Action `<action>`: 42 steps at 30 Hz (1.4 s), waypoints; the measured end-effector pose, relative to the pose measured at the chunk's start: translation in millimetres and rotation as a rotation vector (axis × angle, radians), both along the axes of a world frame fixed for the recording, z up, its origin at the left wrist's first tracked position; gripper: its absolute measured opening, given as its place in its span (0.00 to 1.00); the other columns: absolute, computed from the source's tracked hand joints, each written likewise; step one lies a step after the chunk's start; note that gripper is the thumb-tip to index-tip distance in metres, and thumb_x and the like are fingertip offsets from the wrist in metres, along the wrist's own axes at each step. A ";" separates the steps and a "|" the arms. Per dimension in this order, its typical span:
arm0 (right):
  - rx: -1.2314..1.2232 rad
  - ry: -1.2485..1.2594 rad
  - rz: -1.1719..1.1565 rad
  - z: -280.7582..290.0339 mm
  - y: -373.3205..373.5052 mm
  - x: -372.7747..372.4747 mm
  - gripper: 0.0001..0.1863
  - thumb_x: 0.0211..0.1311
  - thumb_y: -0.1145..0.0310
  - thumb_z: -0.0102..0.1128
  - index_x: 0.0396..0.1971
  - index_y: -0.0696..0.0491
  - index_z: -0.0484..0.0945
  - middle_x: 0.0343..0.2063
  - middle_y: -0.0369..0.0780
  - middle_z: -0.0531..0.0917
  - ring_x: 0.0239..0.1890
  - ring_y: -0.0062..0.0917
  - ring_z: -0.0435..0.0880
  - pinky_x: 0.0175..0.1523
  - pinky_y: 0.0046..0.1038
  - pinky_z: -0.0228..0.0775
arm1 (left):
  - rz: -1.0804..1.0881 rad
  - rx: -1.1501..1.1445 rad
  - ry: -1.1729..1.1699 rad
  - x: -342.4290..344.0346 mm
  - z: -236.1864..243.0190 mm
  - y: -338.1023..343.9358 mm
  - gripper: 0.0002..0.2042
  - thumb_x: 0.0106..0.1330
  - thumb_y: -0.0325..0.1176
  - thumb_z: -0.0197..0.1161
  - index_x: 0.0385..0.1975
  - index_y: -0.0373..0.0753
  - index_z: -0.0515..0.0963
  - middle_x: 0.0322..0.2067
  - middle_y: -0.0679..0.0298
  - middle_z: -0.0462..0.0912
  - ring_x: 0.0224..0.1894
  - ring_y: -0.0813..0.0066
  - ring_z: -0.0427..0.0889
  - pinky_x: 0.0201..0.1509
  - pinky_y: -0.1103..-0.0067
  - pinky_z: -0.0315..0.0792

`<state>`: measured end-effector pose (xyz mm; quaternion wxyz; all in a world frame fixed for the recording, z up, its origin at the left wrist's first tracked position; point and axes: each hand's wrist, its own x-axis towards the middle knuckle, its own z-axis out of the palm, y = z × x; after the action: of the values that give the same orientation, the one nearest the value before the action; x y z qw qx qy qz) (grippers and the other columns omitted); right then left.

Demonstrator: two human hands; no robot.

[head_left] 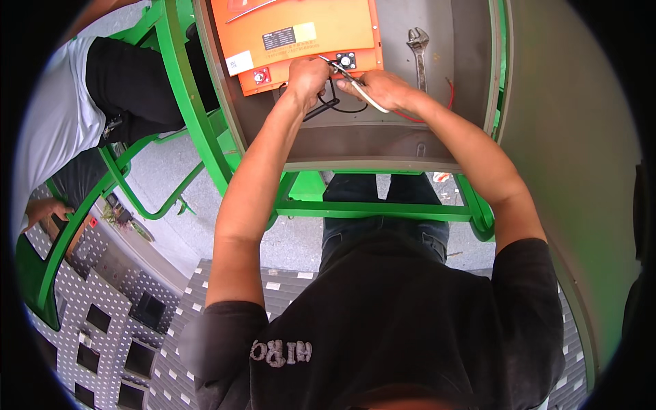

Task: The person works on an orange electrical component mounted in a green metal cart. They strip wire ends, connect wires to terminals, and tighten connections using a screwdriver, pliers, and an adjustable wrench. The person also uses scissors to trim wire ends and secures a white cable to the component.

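In front of me is an orange metal battery case (301, 14) with a red terminal (260, 76) at its near left and a black terminal (346, 61) at its near right. My right hand (386, 89) grips white-handled pliers (370, 100), their metal jaws pointing left past the black terminal. Closed beside those jaws, my left hand (307, 78) pinches a thin black cable (333, 102) near the case's front edge. The cable's end is hidden by my fingers. A dark loop of it hangs below both hands.
An adjustable wrench (419, 55) lies in the grey metal tray (468, 41) right of the case, near a red wire (451, 96). Green frame bars (195, 96) surround the tray. A person in a white shirt (58, 109) is at the left; a beige panel (574, 137) stands at right.
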<state>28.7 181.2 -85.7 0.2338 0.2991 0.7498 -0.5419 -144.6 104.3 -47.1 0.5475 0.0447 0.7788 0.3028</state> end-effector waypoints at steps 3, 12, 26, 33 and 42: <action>-0.020 0.015 -0.018 1.7 -1.5 -0.1 0.54 0.61 0.16 0.34 0.23 0.59 0.82 0.27 0.50 0.84 0.37 0.44 0.86 0.45 0.44 0.75 | 0.045 -0.004 -0.014 0.6 -0.1 -0.8 0.02 0.61 0.20 0.59 0.30 0.32 0.79 0.23 0.62 0.74 0.17 0.76 0.62 0.23 0.72 0.62; 0.035 -0.003 0.037 5.0 -2.1 -3.3 0.44 0.69 0.27 0.42 0.25 0.59 0.82 0.26 0.51 0.84 0.36 0.48 0.85 0.46 0.46 0.75 | 0.084 -0.049 -0.039 2.7 5.3 2.9 0.03 0.63 0.20 0.58 0.28 0.32 0.77 0.21 0.64 0.71 0.16 0.77 0.60 0.24 0.73 0.60; -0.006 0.065 0.050 6.3 -6.1 15.0 0.31 0.70 0.46 0.55 0.23 0.62 0.81 0.24 0.55 0.82 0.30 0.48 0.83 0.39 0.47 0.73 | -0.144 -0.134 0.033 -7.6 -5.9 -4.9 0.03 0.65 0.23 0.63 0.30 0.29 0.80 0.24 0.62 0.77 0.19 0.75 0.70 0.24 0.73 0.70; 0.123 -0.175 -0.081 83.6 -11.6 71.8 0.37 0.71 0.40 0.54 0.23 0.65 0.80 0.24 0.57 0.81 0.30 0.53 0.81 0.41 0.49 0.71 | -0.689 0.020 0.787 18.8 11.9 -14.7 0.10 0.59 0.31 0.71 0.38 0.32 0.84 0.38 0.50 0.87 0.39 0.56 0.86 0.46 0.65 0.79; 0.251 -0.264 -0.384 127.3 -46.9 162.7 0.38 0.70 0.39 0.56 0.23 0.66 0.79 0.20 0.58 0.78 0.29 0.56 0.79 0.41 0.50 0.70 | -0.841 0.349 1.132 25.0 7.2 -18.7 0.07 0.62 0.32 0.68 0.35 0.38 0.88 0.37 0.56 0.87 0.41 0.51 0.85 0.49 0.62 0.78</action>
<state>191.4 134.3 41.6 0.1835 0.5306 0.7038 -0.4352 -119.6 85.6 -40.0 0.1158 0.5768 0.8001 0.1172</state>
